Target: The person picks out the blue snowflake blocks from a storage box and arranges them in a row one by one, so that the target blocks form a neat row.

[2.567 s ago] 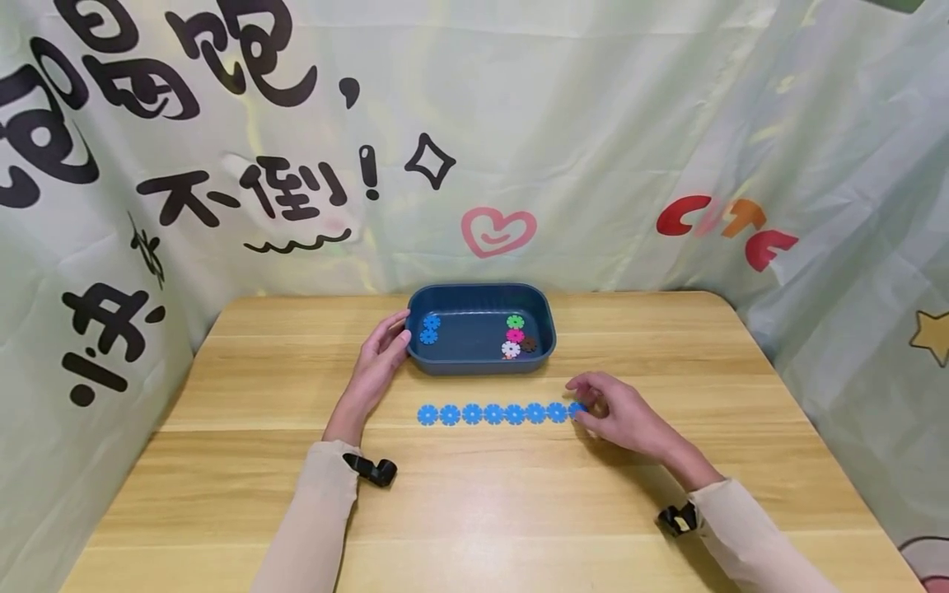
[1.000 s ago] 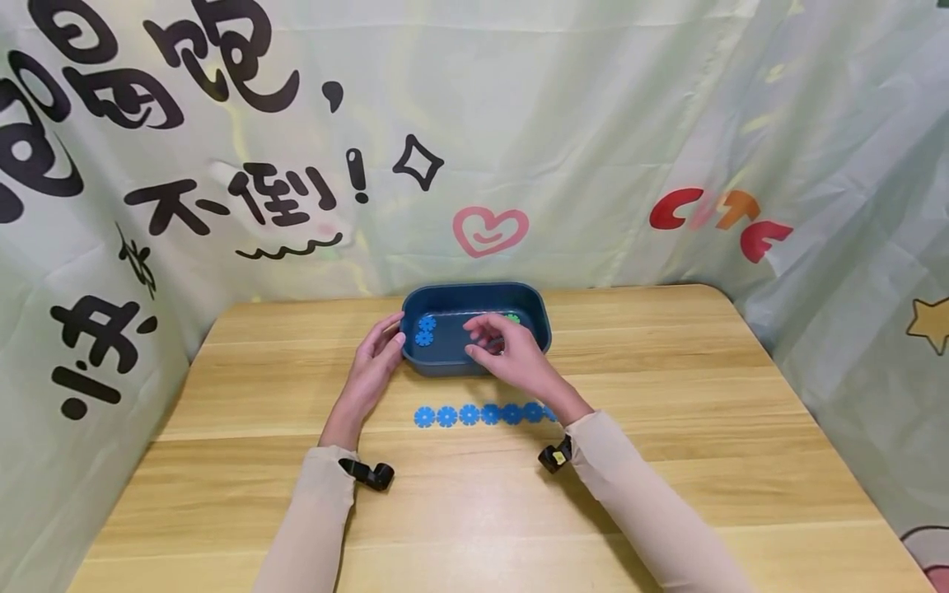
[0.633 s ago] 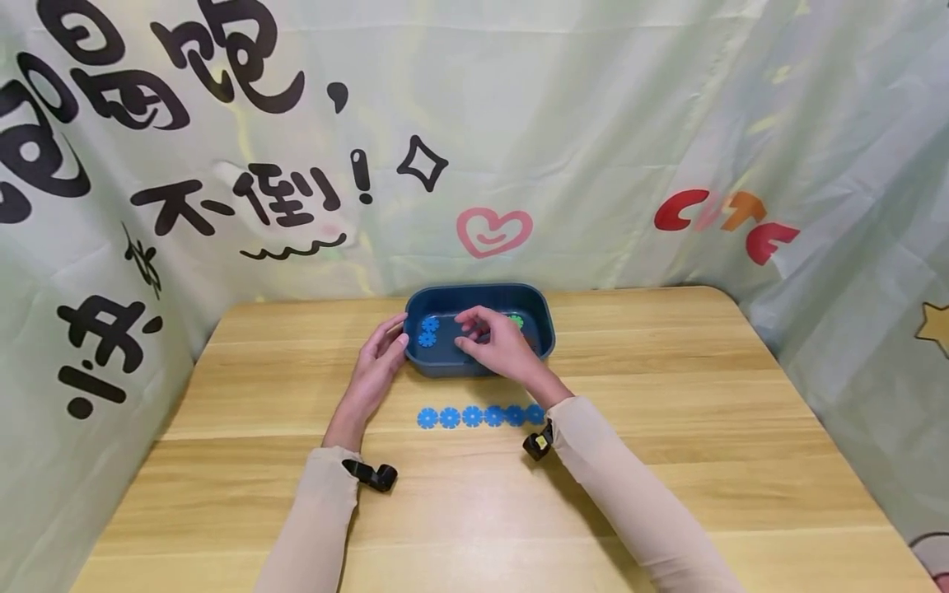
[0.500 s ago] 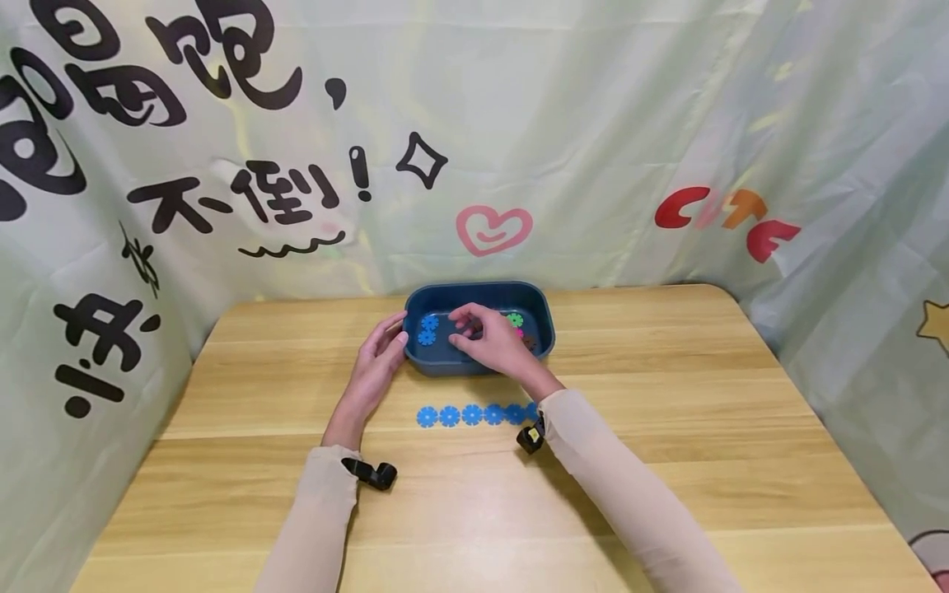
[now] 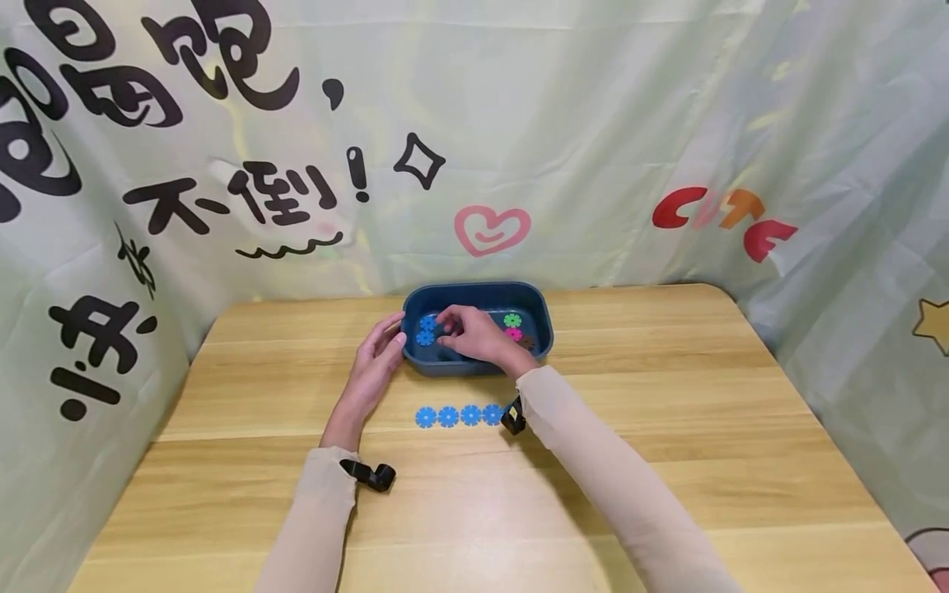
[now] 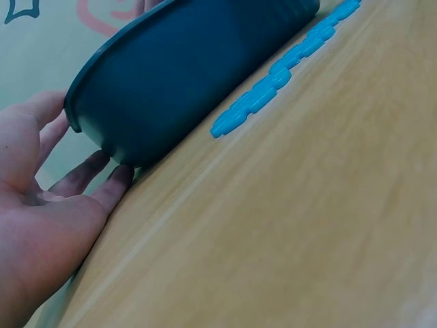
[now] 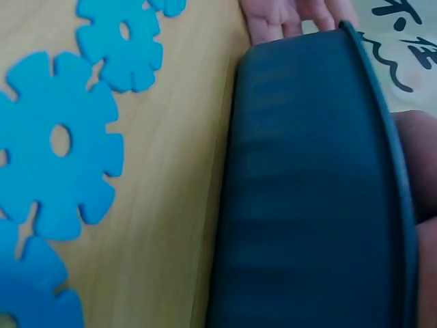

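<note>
In the head view my left hand [image 5: 375, 366] rests its fingertips and thumb against the left end of a dark blue plastic bin [image 5: 437, 367]. The left wrist view shows those fingers spread along the bin's wall [image 6: 184, 75]. My right hand [image 5: 478, 335] reaches over the near rim into the bin, thumb and fingers bent and apart. Its fingertips are just right of two blue snowflake-shaped building discs [image 5: 426, 338]; nothing shows between them. In the right wrist view the bin's wall hides most of that hand. A row of blue discs [image 5: 448, 417] lies in front of the bin.
At the bin's right end lie a green disc [image 5: 512, 320], a pink disc [image 5: 514, 334] and a brown disc [image 5: 527, 342]. The right sleeve [image 5: 593, 461] and wrist camera [image 5: 513, 416] cover the right part of the row. A printed curtain [image 5: 593, 148] hangs behind the wooden table [image 5: 245, 395].
My right hand has left the right end of the blue row, entered the bin and moved left toward the two blue discs. My left hand keeps its place at the bin.
</note>
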The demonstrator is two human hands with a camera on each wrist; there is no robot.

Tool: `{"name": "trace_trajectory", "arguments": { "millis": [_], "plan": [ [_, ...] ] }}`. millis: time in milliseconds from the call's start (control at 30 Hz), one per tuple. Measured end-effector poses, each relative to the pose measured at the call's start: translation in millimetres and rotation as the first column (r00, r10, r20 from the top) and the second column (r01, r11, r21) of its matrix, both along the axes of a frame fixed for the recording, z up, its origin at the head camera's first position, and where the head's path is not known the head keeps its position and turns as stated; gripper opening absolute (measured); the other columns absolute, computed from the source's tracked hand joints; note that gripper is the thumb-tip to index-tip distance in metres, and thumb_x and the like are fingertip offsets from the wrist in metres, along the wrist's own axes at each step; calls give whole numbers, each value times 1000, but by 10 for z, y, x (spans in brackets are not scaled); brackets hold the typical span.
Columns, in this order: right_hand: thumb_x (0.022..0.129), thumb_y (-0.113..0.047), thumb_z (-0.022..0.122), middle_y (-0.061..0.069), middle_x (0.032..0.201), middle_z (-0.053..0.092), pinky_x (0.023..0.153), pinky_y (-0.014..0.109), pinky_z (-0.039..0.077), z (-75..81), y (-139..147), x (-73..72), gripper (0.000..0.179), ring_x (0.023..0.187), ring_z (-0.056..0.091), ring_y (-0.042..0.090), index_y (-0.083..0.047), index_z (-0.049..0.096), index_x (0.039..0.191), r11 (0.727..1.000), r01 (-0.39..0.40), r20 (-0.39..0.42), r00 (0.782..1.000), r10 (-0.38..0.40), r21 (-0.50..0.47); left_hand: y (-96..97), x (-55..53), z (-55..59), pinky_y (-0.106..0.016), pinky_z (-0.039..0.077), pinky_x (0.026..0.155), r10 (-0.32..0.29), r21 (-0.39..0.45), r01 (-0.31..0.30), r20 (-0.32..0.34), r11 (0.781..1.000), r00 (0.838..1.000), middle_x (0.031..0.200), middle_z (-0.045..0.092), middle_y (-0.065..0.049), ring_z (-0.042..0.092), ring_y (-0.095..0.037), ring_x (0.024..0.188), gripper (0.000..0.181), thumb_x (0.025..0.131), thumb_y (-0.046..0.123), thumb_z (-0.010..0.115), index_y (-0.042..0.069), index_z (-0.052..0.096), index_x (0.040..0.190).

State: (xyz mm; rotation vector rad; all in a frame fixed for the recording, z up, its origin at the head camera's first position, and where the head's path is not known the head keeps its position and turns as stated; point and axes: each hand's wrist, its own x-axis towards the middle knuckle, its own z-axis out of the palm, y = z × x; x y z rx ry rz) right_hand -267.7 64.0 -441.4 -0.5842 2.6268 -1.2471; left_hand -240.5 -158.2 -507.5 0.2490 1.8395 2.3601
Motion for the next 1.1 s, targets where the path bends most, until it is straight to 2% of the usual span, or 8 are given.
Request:
{"name": "trace_trajectory", "arguments": {
  "millis": [100, 367, 533, 800, 1100],
  "plan": [
    [95, -8, 73, 12, 104, 65, 87, 34, 53, -11, -34, -54, 27, 92, 59, 23, 0, 66, 120, 1000, -15, 12, 1000, 15, 22, -8, -7, 26, -35, 38, 113, 1, 7, -1, -1, 1000, 1000, 161, 33, -11, 35, -27, 145, 54, 106, 25, 56, 12, 40, 156],
    [94, -8, 73, 14, 109, 67, 94, 35, 53, -85, -119, -150, 29, 98, 61, 23, 0, 67, 121, 993, -31, 18, 999, 29, 114, -2, -7, 0, -31, 43, 109, 10, 27, -9, -17, 1000, 1000, 157, 38, -12, 39, -27, 143, 52, 106, 24, 57, 11, 43, 154],
    [94, -11, 74, 10, 108, 67, 96, 34, 52, -135, -164, -219, 29, 98, 61, 22, -1, 69, 121, 987, -25, 29, 999, 20, 160, 1, -11, -17, -34, 43, 110, 2, 48, -1, -24, 999, 1000, 158, 37, -16, 38, -30, 144, 51, 107, 20, 55, 8, 41, 154],
    [93, -13, 76, 10, 107, 69, 96, 34, 52, -155, -204, -251, 28, 100, 63, 22, -2, 71, 118, 983, -42, 17, 999, 39, 176, 2, -16, -5, -36, 42, 111, -8, 58, 9, -23, 998, 1000, 158, 37, -16, 38, -30, 144, 50, 107, 19, 55, 8, 41, 154],
    [91, -12, 78, 9, 105, 70, 95, 33, 52, -196, -221, -287, 25, 100, 64, 22, -4, 72, 114, 976, -111, -16, 993, 116, 189, -2, -26, -17, -37, 42, 111, 0, 65, 2, -24, 998, 1000, 157, 37, -16, 39, -31, 143, 52, 107, 17, 55, 4, 39, 154]
  ]
}}
